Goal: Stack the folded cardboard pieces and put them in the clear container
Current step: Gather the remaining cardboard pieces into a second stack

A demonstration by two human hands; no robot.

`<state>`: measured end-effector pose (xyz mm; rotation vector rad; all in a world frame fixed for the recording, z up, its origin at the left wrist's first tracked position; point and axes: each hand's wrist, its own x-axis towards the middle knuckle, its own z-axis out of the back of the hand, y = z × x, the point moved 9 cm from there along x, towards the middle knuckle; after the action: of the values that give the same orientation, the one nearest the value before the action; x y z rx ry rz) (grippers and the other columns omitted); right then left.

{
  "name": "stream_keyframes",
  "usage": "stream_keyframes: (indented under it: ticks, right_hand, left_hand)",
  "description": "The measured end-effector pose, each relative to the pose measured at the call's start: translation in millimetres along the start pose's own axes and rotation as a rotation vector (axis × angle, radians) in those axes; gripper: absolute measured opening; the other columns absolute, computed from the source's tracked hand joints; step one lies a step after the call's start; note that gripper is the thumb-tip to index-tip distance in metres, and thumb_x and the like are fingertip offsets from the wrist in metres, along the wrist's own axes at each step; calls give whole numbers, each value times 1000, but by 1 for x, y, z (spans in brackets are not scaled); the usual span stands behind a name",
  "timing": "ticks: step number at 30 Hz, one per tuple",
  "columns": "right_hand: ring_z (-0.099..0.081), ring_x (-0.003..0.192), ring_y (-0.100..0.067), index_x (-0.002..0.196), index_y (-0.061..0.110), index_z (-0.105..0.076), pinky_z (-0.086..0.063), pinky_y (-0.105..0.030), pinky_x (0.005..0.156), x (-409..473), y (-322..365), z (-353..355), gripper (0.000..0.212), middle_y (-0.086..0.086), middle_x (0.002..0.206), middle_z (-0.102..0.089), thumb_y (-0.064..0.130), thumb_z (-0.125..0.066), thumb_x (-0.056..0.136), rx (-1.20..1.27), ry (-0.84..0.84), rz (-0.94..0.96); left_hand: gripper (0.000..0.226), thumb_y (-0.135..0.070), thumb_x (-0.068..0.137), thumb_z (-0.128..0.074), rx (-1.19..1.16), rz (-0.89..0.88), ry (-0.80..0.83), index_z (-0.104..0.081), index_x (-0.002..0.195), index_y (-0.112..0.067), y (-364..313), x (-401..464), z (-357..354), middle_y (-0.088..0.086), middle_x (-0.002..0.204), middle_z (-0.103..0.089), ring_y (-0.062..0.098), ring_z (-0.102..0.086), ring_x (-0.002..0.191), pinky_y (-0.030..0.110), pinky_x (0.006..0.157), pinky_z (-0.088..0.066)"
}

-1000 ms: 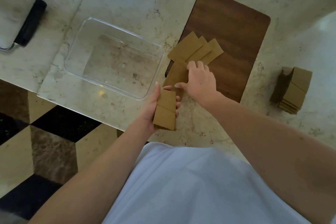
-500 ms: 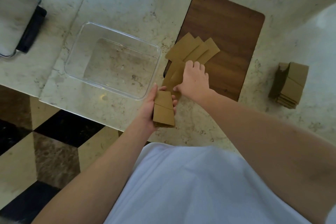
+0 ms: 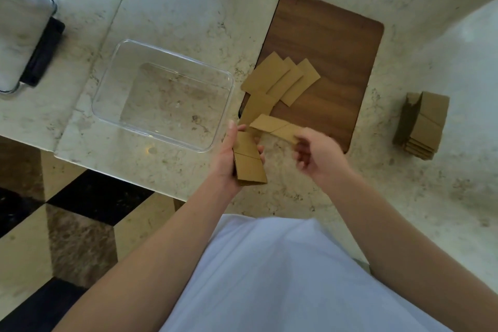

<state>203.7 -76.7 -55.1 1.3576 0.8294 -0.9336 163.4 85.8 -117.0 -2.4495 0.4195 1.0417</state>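
My left hand (image 3: 229,159) grips a small stack of folded brown cardboard pieces (image 3: 249,163) above the counter's front edge. Just right of it, my right hand (image 3: 318,156) pinches one folded cardboard piece (image 3: 275,128) by its right end, lifted off the counter and pointing left toward the stack. Several more folded pieces (image 3: 280,79) lie fanned out on the near left corner of a dark wooden board (image 3: 331,43). The clear container (image 3: 164,94) stands to the left of both hands, with nothing in it.
Another pile of folded cardboard (image 3: 421,124) sits on the marble counter at the right. At the far left stands a lidded glass dish (image 3: 21,29) with a black clip. The counter's edge runs just below the clear container, with tiled floor beneath.
My right hand has lifted one cardboard piece off the board's corner and drawn it back toward me. The left hand keeps its stack in almost the same place.
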Motion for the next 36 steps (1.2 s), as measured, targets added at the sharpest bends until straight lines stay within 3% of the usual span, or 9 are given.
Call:
stream_keyframes:
  ticks: [6,10,14,17,20,26,32,34,36]
  right_hand:
    - [-55,41,-7,62,11,-80,-43,-17,40,-30,-34,-51,49,0,56,-68,27,-55,101,-177,308,-85]
    - [-48,39,-9,53,13,-75,-38,-19,40,-34,-39,-60,54,0,49,-59,31,-55,99,-347,459,-148]
    - [-46,40,-10,53,15,-74,-36,-19,42,-30,-29,-48,64,0,49,-57,58,-56,97,-771,566,-129]
    - [-52,48,-9,87,10,-79,-40,-19,44,-5,15,-28,59,-2,67,-68,65,-59,94,-696,373,-51]
    - [-69,79,-12,114,12,-69,-59,-29,66,26,82,-21,39,-3,100,-74,46,-65,97,-729,4,319]
    - [-44,129,-33,140,12,-47,-43,-47,104,47,97,-91,78,-11,139,-49,47,-83,81,-1332,-106,764]
    - [-60,114,-31,126,9,-59,-49,-43,89,64,84,-86,61,-12,123,-63,49,-80,84,-1307,-27,654]
    - [-64,92,-23,100,17,-64,-49,-36,78,63,78,-66,31,-5,101,-66,48,-66,95,-1065,18,533]
    - [-62,70,-19,78,18,-60,-49,-36,68,53,77,-35,35,0,79,-68,40,-52,102,-775,-102,464]
  left_hand:
    - [32,-38,84,-77,156,83,22,-84,92,-8,2,3,-14,13,89,-79,26,-78,78,35,67,-62]
    - [42,-4,88,-62,-9,54,131,-59,128,-14,0,2,-23,19,108,-75,30,-75,91,39,79,-62]
    - [48,-5,90,-51,-5,76,271,-51,135,-20,3,-4,-37,23,120,-71,31,-72,98,45,85,-60]
    - [49,-5,88,-51,29,111,233,-55,133,-24,6,-3,-32,21,110,-68,28,-70,87,41,75,-60]
    - [42,-6,90,-57,-104,145,158,-60,126,-27,7,-1,-21,14,99,-61,20,-58,76,35,69,-56]
    - [29,-44,80,-82,-126,113,72,-70,97,-23,10,-3,-10,10,98,-64,19,-62,74,35,67,-59]
    - [28,-43,80,-85,-77,113,22,-76,96,-21,4,-8,-1,11,98,-67,22,-65,76,37,65,-60]
    - [36,-42,72,-91,-56,112,25,-76,97,-21,2,-8,-2,12,97,-67,22,-65,75,37,65,-59]
    - [45,-49,69,-91,-4,79,7,-73,101,-22,-2,-7,-5,11,94,-67,21,-65,74,37,64,-59]
